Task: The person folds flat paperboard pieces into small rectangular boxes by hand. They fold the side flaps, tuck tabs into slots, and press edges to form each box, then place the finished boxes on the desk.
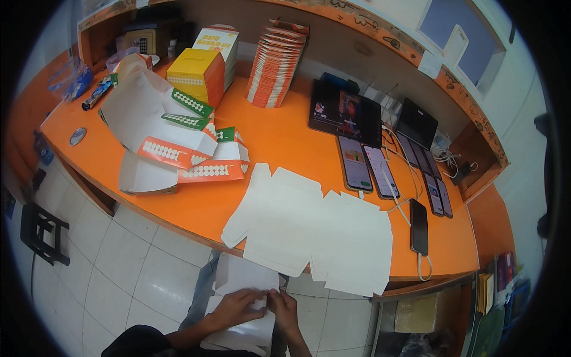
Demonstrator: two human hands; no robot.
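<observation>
A white cardboard box blank [247, 273], partly folded, lies across my lap below the table edge. My left hand [241, 307] comes over it from the left, with fingers closed on a small flap near its middle. From the right, my right hand [283, 308] pinches the same piece, its fingertips almost meeting the left ones. The fingers hide the exact fold between them. On the orange table just ahead, flat unfolded card blanks [318, 229] lie with their plain white side up, reaching past the front edge.
Folded open boxes [172, 128] with orange and green flaps pile up at the left. Behind them stand a yellow box [196, 74] and a tall stack of flat cartons [278, 64]. A tablet [342, 110], phones [355, 165] and cables are at the right. A black stool [43, 232] stands on the floor.
</observation>
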